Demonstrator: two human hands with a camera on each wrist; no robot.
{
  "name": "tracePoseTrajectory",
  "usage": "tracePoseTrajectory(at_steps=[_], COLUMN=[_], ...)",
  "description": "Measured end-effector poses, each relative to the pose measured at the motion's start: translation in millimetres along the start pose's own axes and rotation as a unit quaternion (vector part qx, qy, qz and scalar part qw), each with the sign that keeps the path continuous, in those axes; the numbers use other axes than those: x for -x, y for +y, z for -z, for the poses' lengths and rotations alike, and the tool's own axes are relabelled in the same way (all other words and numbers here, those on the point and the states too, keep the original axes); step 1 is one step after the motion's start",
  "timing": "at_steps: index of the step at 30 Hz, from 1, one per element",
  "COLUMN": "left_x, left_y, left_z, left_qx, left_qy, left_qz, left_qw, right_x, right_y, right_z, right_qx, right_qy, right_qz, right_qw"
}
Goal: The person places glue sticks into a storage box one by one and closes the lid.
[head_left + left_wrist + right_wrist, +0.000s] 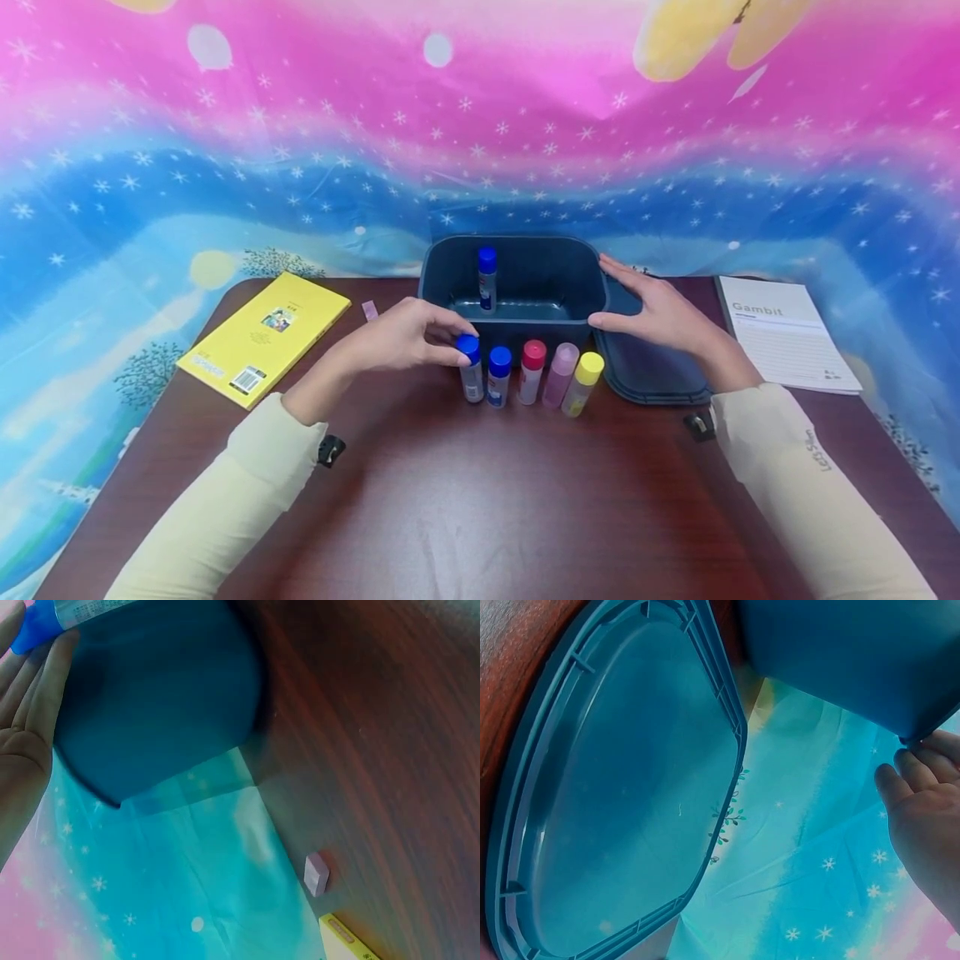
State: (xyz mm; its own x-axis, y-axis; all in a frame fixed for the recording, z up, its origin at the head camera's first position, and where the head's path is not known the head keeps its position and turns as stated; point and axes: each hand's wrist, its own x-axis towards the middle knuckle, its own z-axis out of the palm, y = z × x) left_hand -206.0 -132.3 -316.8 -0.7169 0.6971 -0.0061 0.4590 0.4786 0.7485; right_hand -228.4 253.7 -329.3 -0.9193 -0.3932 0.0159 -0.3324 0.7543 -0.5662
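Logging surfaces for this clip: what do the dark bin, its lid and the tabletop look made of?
Bin: apparently moulded plastic, matte dark blue-grey, with rounded corners and a rolled rim. Lid: likely the same plastic, slightly glossy, with moulded ribs along its underside edge. Tabletop: reddish-brown wood grain with a soft sheen; solid wood or laminate cannot be told.

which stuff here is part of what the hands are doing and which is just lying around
In use:
left hand, holding the blue-capped bottle
right hand, against the bin
bottle inside the bin
other four bottles in the row
bin lid

Lying about:
yellow book
white booklet
small pink block
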Motion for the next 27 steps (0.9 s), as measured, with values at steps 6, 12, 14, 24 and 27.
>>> tracePoseTrajectory(at_steps=[6, 12, 14, 24, 27], left_x=[6.4, 12.3, 14.0, 20.3, 21.1], left_y=[1.8, -0.7, -1.3, -3.3, -4.5], left_z=[15.8, 28.4, 32.2, 49.2, 52.6], left_qx=[-0.001, 0.067, 0.095, 0.157, 0.184], left_qy=[0.032, 0.051, 0.061, 0.152, 0.181], left_qz=[0.007, -0.001, -0.011, -0.073, -0.092], left_qw=[0.9995, 0.9964, 0.9936, 0.9732, 0.9618], right_x=[0, 0, 0, -1, -1], right_y=[0, 0, 0, 1, 1], right_z=[0, 0, 0, -1, -1], right_qx=[0.0, -0.001, -0.001, -0.004, -0.002], right_qy=[0.0, 0.0, 0.0, 0.0, 0.001], right_qz=[0.0, 0.001, 0.001, 0.002, 0.003], right_qw=[1.0, 1.0, 1.0, 1.0, 1.0])
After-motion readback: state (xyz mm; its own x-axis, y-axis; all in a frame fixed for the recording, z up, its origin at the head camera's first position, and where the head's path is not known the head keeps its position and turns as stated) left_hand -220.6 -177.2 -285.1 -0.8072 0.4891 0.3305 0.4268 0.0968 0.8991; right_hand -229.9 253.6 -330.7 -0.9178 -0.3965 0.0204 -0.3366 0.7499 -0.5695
